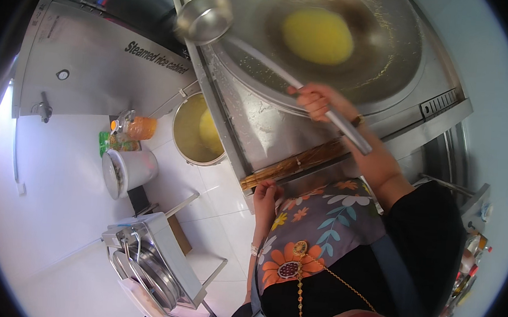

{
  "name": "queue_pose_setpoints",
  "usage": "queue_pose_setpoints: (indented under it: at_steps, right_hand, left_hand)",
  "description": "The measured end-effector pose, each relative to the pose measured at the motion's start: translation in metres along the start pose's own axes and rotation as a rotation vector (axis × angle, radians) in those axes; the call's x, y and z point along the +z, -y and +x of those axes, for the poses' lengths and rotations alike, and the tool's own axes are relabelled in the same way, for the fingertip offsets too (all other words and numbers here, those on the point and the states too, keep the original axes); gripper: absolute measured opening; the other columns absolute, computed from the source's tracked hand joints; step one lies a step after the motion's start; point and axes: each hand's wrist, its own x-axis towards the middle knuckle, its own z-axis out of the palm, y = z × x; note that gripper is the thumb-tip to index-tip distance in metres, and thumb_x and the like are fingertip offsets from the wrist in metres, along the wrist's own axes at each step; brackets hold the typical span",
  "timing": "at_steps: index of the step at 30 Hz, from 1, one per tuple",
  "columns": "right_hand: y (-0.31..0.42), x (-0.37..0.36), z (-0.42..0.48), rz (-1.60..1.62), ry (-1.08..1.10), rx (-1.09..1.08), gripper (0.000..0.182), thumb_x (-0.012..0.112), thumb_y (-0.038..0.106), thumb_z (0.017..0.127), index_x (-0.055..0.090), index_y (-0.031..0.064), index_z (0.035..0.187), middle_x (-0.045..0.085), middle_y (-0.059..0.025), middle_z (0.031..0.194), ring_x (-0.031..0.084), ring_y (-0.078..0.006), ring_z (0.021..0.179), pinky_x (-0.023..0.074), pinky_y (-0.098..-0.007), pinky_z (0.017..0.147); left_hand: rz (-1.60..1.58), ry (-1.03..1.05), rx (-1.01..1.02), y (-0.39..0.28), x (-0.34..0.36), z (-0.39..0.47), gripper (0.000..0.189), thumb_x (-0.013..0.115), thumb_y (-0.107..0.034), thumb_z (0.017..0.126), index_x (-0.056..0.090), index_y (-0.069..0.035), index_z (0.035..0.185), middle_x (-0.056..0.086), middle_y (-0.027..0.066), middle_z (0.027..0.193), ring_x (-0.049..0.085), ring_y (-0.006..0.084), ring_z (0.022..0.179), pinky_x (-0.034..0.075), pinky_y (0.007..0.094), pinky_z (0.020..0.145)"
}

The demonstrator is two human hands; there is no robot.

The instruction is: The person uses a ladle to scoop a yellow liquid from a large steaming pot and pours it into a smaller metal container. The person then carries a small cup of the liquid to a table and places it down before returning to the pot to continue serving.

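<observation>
My right hand [317, 101] grips the metal handle of a long ladle [265, 62]. The ladle's round bowl [205, 20] is blurred and hangs over the left edge of the stove, outside the wok. A large wok [403, 49] is set into the steel stove top, with a pool of yellow liquid [318, 35] at its bottom. My left hand [267, 194] has curled fingers at the stove's front edge, close to the end of a bundled bamboo wok brush [298, 164]. Whether those fingers grip anything is unclear.
A pot [178, 129] with yellow liquid stands on the floor left of the stove. Nearby are an oil bottle [141, 127], a white bucket [136, 172] and a steel steamed rice cabinet [101, 68]. A rack [185, 259] holds metal lids. Several bottles [464, 279] stand at right.
</observation>
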Motion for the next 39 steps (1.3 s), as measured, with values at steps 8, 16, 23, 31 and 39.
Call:
queue_pose_setpoints:
  at_steps: [8,16,23,31,39]
  right_hand:
    - [0.150,-0.108,-0.077,-1.177,-1.394,-0.614,0.022,0.050,0.006,0.071,0.040,-0.0054,0.087,0.047,-0.0070,0.054,0.046,-0.0140,0.040,0.0395,-0.0294,0.036]
    - [0.170,-0.206,-0.041,-1.595,-1.547,-0.368,0.016,0.052,0.006,0.072,0.049,-0.0063,0.062,0.055,-0.0151,0.060,0.057,-0.0253,0.050,0.0469,-0.0369,0.047]
    - [0.109,-0.142,0.021,-0.105,-0.623,-0.374,0.022,0.047,0.005,0.077,0.041,0.0052,0.056,0.043,-0.0007,0.050,0.042,-0.0118,0.039,0.0391,-0.0252,0.039]
    - [0.039,-0.073,0.024,0.360,-0.186,-0.084,0.017,0.041,0.005,0.081,0.034,0.0092,0.066,0.034,0.0069,0.051,0.036,-0.0015,0.039,0.0324,-0.0165,0.036]
    - [-0.049,0.033,0.026,-0.083,-0.282,-0.055,0.004,0.041,0.006,0.081,0.042,0.0044,0.078,0.032,0.0079,0.051,0.031,0.0015,0.036,0.0286,-0.0139,0.031]
  left_hand:
    - [0.212,-0.006,-0.077,-0.023,0.043,0.016,0.008,0.045,-0.004,0.081,0.049,-0.003,0.088,0.054,0.0036,0.067,0.047,0.0083,0.059,0.038,0.0196,0.055]
    - [0.126,-0.039,-0.112,-0.020,0.046,0.020,0.008,0.044,-0.003,0.081,0.048,-0.003,0.087,0.052,0.0030,0.066,0.046,0.0081,0.058,0.037,0.0196,0.054]
    - [-0.006,-0.081,-0.081,-0.009,0.032,0.014,0.008,0.045,-0.002,0.080,0.048,-0.003,0.087,0.052,0.0028,0.066,0.045,0.0077,0.057,0.037,0.0193,0.052]
    - [-0.043,-0.087,0.006,0.001,-0.003,-0.007,0.007,0.047,-0.003,0.080,0.050,-0.004,0.086,0.052,0.0022,0.066,0.046,0.0077,0.057,0.037,0.0196,0.051]
    - [-0.100,-0.069,0.062,0.004,-0.050,-0.030,0.008,0.046,-0.004,0.079,0.050,-0.003,0.087,0.052,0.0021,0.068,0.046,0.0083,0.059,0.038,0.0204,0.054]
